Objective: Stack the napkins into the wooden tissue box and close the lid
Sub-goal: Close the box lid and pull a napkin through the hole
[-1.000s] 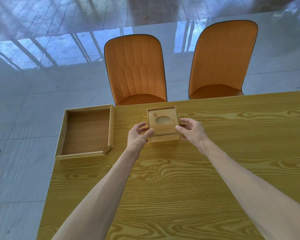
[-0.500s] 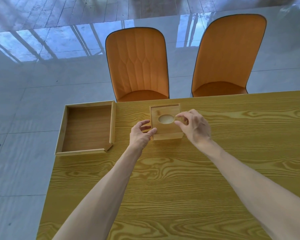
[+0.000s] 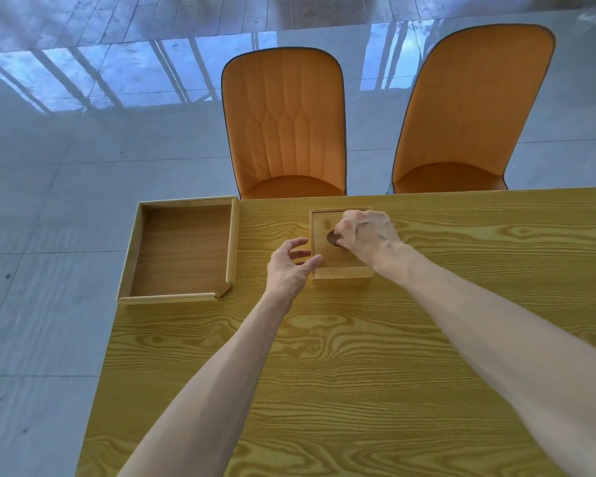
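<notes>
A small square wooden tissue box (image 3: 327,266) stands near the table's far edge, its lid (image 3: 320,223) on top with an oval hole in the middle. My right hand (image 3: 367,235) lies over the lid, fingertips curled down at the hole, hiding much of it. My left hand (image 3: 289,265) is at the box's left front corner, fingers spread, thumb touching the side. No napkins are visible.
An empty shallow wooden tray (image 3: 181,249) lies at the table's far left corner. Two orange chairs (image 3: 284,125) (image 3: 468,108) stand behind the wooden table (image 3: 358,356). The table's left edge drops off to a glossy grey floor.
My right hand has moved from the box's right side onto the lid, fingers now at the oval hole. My left hand stays at the left corner.
</notes>
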Available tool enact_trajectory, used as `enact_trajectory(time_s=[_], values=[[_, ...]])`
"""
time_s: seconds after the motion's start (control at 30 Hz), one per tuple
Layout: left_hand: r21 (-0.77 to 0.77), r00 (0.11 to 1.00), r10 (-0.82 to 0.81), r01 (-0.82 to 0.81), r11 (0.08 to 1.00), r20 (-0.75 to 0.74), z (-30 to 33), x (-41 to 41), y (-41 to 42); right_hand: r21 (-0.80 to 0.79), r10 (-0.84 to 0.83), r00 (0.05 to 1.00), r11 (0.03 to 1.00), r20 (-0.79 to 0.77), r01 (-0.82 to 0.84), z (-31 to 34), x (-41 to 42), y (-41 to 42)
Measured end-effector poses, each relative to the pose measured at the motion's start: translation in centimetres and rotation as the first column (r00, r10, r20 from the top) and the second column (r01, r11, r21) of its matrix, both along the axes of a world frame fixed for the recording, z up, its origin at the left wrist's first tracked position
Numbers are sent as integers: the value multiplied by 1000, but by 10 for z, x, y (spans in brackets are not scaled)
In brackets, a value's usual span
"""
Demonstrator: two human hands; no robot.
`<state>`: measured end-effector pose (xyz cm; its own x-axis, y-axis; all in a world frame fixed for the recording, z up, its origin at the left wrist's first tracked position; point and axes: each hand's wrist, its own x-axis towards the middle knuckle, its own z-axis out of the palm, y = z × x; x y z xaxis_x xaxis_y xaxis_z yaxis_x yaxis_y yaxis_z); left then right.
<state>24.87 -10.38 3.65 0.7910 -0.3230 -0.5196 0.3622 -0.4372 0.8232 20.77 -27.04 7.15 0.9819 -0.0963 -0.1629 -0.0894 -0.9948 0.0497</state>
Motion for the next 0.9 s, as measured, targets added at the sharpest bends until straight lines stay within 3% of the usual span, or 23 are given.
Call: enact_trajectory(time_s=[0.17,0.23,0.4,0.9], values=[[16,1000,-10,10,1000,8,0,0,0,94,-49,998,994,-45,53,-4,1,5],[18,1000,-9,9,1000,10,-1,0,0,78,30,998,997,-57,-26,-3,1,3],[18,1000,9,-9,1000,11,-1,-2,-1,108,-18,999,994,-41,22,3,0,7],[28,1000,29,-29,999,-1,4,-6,-2,280,-66,981,960,182,12,9,-26,-6]])
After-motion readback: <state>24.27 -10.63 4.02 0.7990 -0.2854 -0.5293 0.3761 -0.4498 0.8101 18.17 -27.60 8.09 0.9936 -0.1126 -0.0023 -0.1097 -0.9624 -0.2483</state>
